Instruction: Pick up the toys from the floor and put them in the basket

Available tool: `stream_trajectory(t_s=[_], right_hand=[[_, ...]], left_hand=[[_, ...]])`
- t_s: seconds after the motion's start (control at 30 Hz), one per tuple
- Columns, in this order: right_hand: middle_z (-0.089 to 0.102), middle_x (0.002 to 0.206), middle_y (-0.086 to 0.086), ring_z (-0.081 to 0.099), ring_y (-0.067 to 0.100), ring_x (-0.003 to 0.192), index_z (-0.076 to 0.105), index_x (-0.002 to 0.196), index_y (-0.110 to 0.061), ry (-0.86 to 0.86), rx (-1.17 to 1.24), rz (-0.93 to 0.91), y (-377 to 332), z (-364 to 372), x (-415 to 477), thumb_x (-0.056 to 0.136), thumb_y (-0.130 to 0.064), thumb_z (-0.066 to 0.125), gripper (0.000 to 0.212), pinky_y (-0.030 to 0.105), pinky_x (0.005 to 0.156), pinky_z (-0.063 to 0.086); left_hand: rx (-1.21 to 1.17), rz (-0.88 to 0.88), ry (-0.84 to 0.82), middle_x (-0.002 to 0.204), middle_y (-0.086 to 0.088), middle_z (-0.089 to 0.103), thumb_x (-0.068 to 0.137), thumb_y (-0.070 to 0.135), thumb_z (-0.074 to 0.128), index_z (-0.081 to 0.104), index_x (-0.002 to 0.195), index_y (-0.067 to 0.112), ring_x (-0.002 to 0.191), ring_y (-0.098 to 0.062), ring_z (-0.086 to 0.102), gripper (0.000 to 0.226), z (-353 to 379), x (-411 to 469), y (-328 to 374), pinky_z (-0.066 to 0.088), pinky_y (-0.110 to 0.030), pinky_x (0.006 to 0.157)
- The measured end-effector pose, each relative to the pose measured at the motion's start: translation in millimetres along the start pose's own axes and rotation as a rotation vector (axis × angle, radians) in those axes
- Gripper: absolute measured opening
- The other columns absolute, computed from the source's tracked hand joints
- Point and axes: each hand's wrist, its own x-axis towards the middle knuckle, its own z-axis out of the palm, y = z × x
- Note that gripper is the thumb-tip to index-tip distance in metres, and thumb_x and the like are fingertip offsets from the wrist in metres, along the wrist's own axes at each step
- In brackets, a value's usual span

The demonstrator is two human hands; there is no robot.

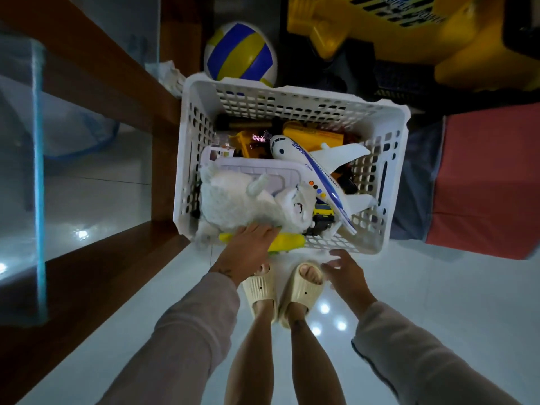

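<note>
1. From the head view I look straight down on a white perforated basket (388,159) standing on the pale tiled floor (438,302), just ahead of my cream slippers (280,290).
2. My left hand (248,249) lies palm-down on a yellow toy (287,241) at the basket's near rim. Its fingers cover the toy's middle, so I cannot tell whether they clasp it or only press on it.
3. My right hand (344,273) hovers just outside the near rim with fingers loosely spread, holding nothing.
4. Inside the basket lie a white plush animal (233,200), a white and blue toy airplane (309,162), a small yellow toy car (323,213) and other yellow pieces.
5. A blue, yellow and white ball (239,52) sits on the floor behind the basket, touching its far rim.
</note>
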Motion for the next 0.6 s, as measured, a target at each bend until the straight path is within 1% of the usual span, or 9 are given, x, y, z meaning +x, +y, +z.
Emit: stream_trajectory(t_s=[0.07, 0.13, 0.27, 0.33, 0.37, 0.43, 0.5, 0.53, 0.6], right_hand=[[0.067, 0.097, 0.014, 0.066, 0.036, 0.097, 0.056, 0.101, -0.014, -0.047, -0.022, 0.052, 13, 0, -2, 0.081, -0.023, 0.065, 0.023, 0.045, 0.088, 0.052], [0.065, 0.081, 0.006, 0.068, 0.034, 0.092, 0.055, 0.083, -0.02, -0.082, -0.069, 0.07, 26, 2, -3, 0.084, -0.025, 0.061, 0.007, 0.043, 0.086, 0.053], [0.066, 0.085, 0.009, 0.068, 0.027, 0.083, 0.055, 0.1, -0.018, -0.136, -0.097, 0.147, 40, 4, -6, 0.084, -0.017, 0.057, 0.017, 0.034, 0.075, 0.054], [0.067, 0.089, 0.011, 0.066, 0.024, 0.078, 0.056, 0.099, -0.019, -0.163, -0.074, 0.157, 41, 4, -8, 0.083, -0.017, 0.057, 0.017, 0.031, 0.07, 0.052], [0.067, 0.089, 0.01, 0.066, 0.022, 0.076, 0.057, 0.099, -0.018, -0.173, -0.054, 0.148, 41, 3, -9, 0.082, -0.016, 0.057, 0.017, 0.03, 0.069, 0.051], [0.067, 0.085, 0.008, 0.065, 0.021, 0.073, 0.06, 0.099, -0.017, -0.194, 0.006, 0.134, 37, 0, -15, 0.082, -0.014, 0.055, 0.018, 0.029, 0.068, 0.051], [0.066, 0.082, 0.008, 0.064, 0.022, 0.072, 0.061, 0.102, -0.012, -0.193, 0.095, 0.166, 36, -6, -24, 0.083, -0.01, 0.053, 0.02, 0.03, 0.066, 0.05], [0.065, 0.082, 0.01, 0.063, 0.023, 0.071, 0.061, 0.103, -0.009, -0.19, 0.148, 0.171, 34, -12, -34, 0.085, -0.009, 0.053, 0.02, 0.029, 0.064, 0.049], [0.063, 0.087, 0.014, 0.06, 0.023, 0.069, 0.059, 0.102, -0.006, -0.144, 0.313, 0.154, 33, -29, -55, 0.089, -0.006, 0.052, 0.015, 0.028, 0.062, 0.046]], left_hand=[[0.035, 0.04, -0.018, 0.117, -0.009, 0.069, 0.06, 0.01, 0.075, 0.059, 0.125, 0.009, 0.105, -0.024, 0.066, 0.067, 6, 12, 8, 0.052, -0.036, 0.092], [0.112, 0.091, 0.036, 0.095, -0.006, 0.077, 0.046, 0.012, 0.078, 0.073, 0.1, 0.008, 0.085, -0.021, 0.073, 0.055, 12, 21, 16, 0.059, -0.031, 0.076], [0.185, 0.077, 0.08, 0.066, -0.001, 0.072, 0.046, 0.009, 0.061, 0.072, 0.069, 0.017, 0.065, -0.023, 0.069, 0.027, 11, 28, 24, 0.056, -0.027, 0.06], [0.216, 0.01, 0.137, 0.06, 0.005, 0.068, 0.056, 0.015, 0.045, 0.07, 0.062, 0.022, 0.063, -0.019, 0.067, 0.027, 11, 28, 28, 0.053, -0.023, 0.06], [0.232, -0.022, 0.142, 0.064, 0.006, 0.069, 0.06, 0.016, 0.039, 0.071, 0.066, 0.023, 0.068, -0.018, 0.067, 0.034, 12, 27, 30, 0.052, -0.023, 0.063], [0.225, -0.088, 0.114, 0.097, 0.004, 0.071, 0.072, 0.013, 0.035, 0.069, 0.1, 0.024, 0.097, -0.022, 0.064, 0.045, 18, 27, 29, 0.049, -0.03, 0.083], [0.129, -0.096, -0.019, 0.136, -0.004, 0.051, 0.082, 0.012, 0.044, 0.045, 0.135, 0.02, 0.125, -0.029, 0.045, 0.054, 19, 24, 25, 0.036, -0.04, 0.1], [0.1, -0.108, -0.046, 0.145, -0.005, 0.042, 0.082, 0.014, 0.05, 0.035, 0.141, 0.02, 0.13, -0.029, 0.039, 0.061, 16, 17, 23, 0.034, -0.042, 0.102], [0.044, -0.199, -0.031, 0.147, -0.005, 0.04, 0.086, 0.016, 0.047, 0.034, 0.143, 0.02, 0.131, -0.026, 0.04, 0.059, 11, -8, 16, 0.035, -0.04, 0.103]])
